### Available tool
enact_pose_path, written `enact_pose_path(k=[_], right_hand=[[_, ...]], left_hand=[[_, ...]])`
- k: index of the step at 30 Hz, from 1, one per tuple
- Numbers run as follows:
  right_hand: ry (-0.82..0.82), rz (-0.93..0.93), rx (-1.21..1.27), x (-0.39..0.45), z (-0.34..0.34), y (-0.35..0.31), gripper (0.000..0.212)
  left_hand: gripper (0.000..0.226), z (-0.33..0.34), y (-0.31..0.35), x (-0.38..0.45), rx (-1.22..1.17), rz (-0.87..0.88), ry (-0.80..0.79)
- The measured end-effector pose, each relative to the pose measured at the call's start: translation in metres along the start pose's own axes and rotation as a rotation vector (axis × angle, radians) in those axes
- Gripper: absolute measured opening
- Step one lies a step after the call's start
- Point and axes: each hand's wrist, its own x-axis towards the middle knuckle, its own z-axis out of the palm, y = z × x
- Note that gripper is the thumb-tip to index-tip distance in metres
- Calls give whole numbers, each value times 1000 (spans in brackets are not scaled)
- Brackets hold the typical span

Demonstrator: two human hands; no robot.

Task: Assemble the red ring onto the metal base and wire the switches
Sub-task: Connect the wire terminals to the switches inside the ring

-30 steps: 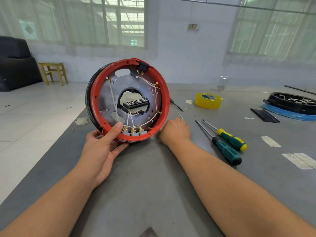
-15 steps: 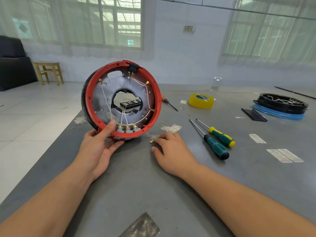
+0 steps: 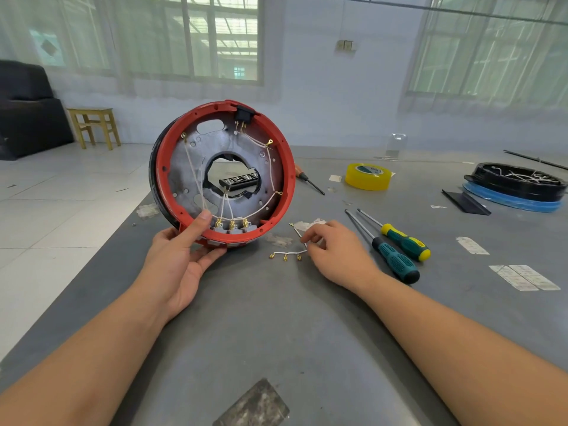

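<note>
My left hand (image 3: 181, 259) grips the lower edge of the red ring (image 3: 285, 167), fitted on the metal base (image 3: 184, 167) and propped upright on the table (image 3: 276, 327). My right hand (image 3: 335, 253) pinches a white wire harness (image 3: 290, 252) just beside it. Beyond lie two screwdrivers (image 3: 396, 250).

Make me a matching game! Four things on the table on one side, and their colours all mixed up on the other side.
Things:
1. ring
2. tape roll
3. nearer screwdriver
4. wire harness

Colours:
A. white with gold ends
B. teal and black handle
C. red
D. yellow

Pairs: 1-C, 2-D, 3-B, 4-A
</note>
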Motion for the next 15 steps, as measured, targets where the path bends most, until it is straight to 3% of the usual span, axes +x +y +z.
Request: enact_pose_path(k=[3, 15], right_hand=[[-37, -37, -1, 1, 2, 1, 12], [-50, -80, -11, -3, 5, -1, 15]], left_hand=[[92, 0, 0, 0, -2, 1, 0], [91, -1, -2, 0, 29, 8, -26]])
